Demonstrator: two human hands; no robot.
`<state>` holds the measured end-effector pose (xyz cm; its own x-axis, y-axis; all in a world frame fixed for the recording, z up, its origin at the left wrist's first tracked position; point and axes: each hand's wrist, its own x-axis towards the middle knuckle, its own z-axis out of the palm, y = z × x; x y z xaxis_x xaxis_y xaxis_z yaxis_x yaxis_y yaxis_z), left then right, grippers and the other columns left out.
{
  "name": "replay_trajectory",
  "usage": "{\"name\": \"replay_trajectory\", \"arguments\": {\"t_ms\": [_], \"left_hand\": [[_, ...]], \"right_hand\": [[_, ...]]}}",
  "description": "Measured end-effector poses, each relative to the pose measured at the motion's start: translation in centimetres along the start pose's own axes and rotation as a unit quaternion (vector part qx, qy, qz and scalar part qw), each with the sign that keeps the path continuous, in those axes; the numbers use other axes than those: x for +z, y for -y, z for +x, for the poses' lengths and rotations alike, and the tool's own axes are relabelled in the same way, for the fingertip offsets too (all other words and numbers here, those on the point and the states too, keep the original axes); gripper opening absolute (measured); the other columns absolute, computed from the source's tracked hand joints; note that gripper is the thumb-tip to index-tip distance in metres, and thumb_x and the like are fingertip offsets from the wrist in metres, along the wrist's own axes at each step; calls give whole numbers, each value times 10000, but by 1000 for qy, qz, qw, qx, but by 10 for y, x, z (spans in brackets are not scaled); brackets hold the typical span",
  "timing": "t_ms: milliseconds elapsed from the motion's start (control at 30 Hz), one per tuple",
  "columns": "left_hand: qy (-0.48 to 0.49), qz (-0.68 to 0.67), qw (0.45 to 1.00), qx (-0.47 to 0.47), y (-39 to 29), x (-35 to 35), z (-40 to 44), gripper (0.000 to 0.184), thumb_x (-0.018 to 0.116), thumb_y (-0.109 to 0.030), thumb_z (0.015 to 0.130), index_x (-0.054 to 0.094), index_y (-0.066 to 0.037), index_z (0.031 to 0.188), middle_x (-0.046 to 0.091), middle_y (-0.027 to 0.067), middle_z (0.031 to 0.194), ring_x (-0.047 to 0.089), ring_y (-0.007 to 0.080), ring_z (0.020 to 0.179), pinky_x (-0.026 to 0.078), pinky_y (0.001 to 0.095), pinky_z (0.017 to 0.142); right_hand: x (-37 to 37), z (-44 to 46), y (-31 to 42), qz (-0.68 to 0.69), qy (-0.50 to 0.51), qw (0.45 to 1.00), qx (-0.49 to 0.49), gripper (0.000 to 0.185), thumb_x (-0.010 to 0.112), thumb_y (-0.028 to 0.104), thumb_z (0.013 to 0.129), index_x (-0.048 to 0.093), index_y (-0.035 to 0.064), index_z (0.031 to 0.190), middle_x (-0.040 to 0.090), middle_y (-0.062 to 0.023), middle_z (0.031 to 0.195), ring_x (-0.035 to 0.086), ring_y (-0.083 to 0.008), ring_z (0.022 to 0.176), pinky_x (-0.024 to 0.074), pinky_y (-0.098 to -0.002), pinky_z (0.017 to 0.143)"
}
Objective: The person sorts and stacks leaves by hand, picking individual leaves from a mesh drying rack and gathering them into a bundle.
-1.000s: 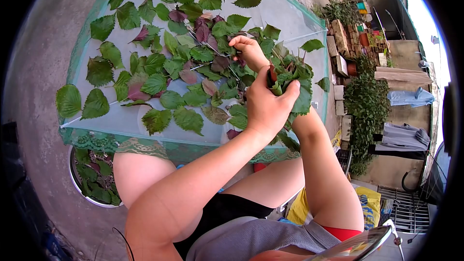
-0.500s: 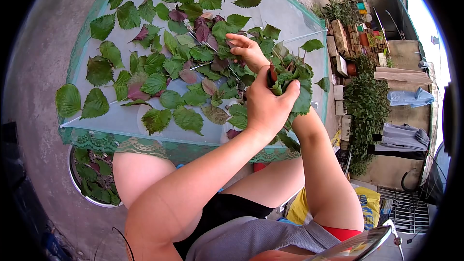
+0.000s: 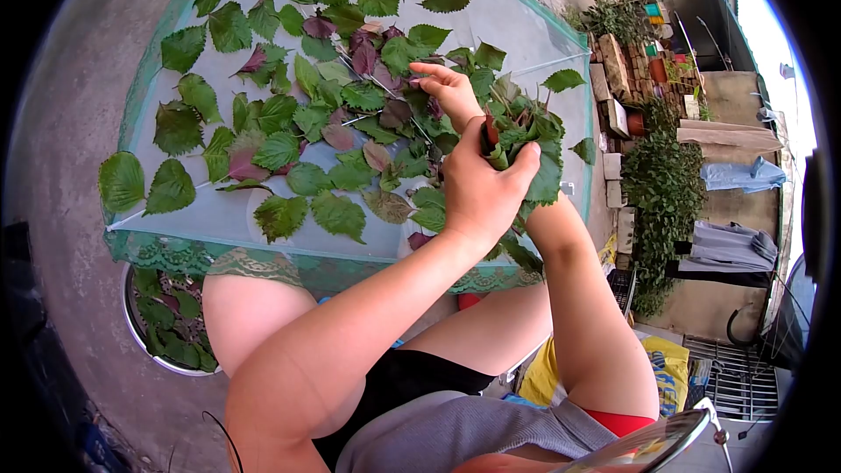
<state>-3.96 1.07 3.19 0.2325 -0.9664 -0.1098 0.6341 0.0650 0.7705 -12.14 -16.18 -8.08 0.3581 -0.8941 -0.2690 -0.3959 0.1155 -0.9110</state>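
My left hand [image 3: 480,188] is wrapped round a thick bunch of green leaves [image 3: 539,136], its thumb pressed on the near side. Beyond it, my right hand [image 3: 448,90] reaches out from behind the bunch, index finger stretched, other fingers partly bent and apart, nothing visible in it. Its fingertips hover by the heap of green and purple leaves [image 3: 368,96], which lies with some thin stems on a pale mesh cover [image 3: 342,236] with green lace trim. Serrated single leaves [image 3: 121,182] are spread over the left and near parts of the mesh.
A round container of leaves [image 3: 166,324] stands on the ground at the lower left, beside my leg. A yellow bag [image 3: 667,377] lies at the lower right. Clothes [image 3: 731,250], bricks [image 3: 616,70] and a leafy plant [image 3: 661,210] line the right side.
My right hand's fingers, closer together a second ago, have spread with the index finger stretched out. My left hand keeps its hold on the bunch. The whole view has shifted slightly.
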Motion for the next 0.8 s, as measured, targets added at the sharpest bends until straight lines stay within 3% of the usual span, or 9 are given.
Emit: {"name": "replay_trajectory", "arguments": {"t_ms": [133, 300, 667, 700, 800], "left_hand": [[2, -1, 1000, 0, -1, 0, 0, 227, 688, -103, 804, 590, -4, 983, 638, 55, 916, 584, 129, 838, 476, 284, 771], [2, 2, 1000, -6, -3, 0, -1, 225, 686, -102, 803, 589, -3, 981, 635, 57, 918, 582, 133, 842, 475, 287, 775], [4, -1, 1000, -4, 0, 1, -1, 220, 699, -121, 806, 596, -10, 966, 649, 54, 905, 591, 127, 829, 478, 286, 766], [4, 3, 1000, -3, 0, 1, -1, 216, 698, -120, 805, 596, -10, 962, 648, 53, 902, 590, 126, 827, 478, 285, 764], [1, 8, 1000, -2, 1, 1, -1, 208, 696, -116, 805, 597, -10, 954, 647, 50, 896, 590, 125, 824, 479, 284, 761]], "right_hand": [[-8, 5, -8, -29, -19, 999, 10, 276, 540, -11, 872, 685, 47, 1099, 667, -5, 920, 553, -64, 830, 413, -196, 813], [-21, 12, -32, 35, 11, 999, 3, 261, 490, 1, 903, 680, 16, 1080, 679, -31, 952, 596, -92, 824, 462, -223, 778], [-8, 3, -16, 114, 79, 989, 44, 270, 539, 59, 864, 655, 53, 1108, 634, 32, 877, 480, -60, 696, 385, -226, 623], [-8, 3, -18, 91, 73, 992, 36, 247, 571, 124, 831, 688, 96, 1047, 591, 116, 777, 334, 3, 551, 263, -193, 489], [-10, 4, -21, 56, 81, 995, 29, 270, 593, 128, 820, 683, 87, 1072, 573, 110, 773, 347, -3, 568, 281, -192, 510]]}}
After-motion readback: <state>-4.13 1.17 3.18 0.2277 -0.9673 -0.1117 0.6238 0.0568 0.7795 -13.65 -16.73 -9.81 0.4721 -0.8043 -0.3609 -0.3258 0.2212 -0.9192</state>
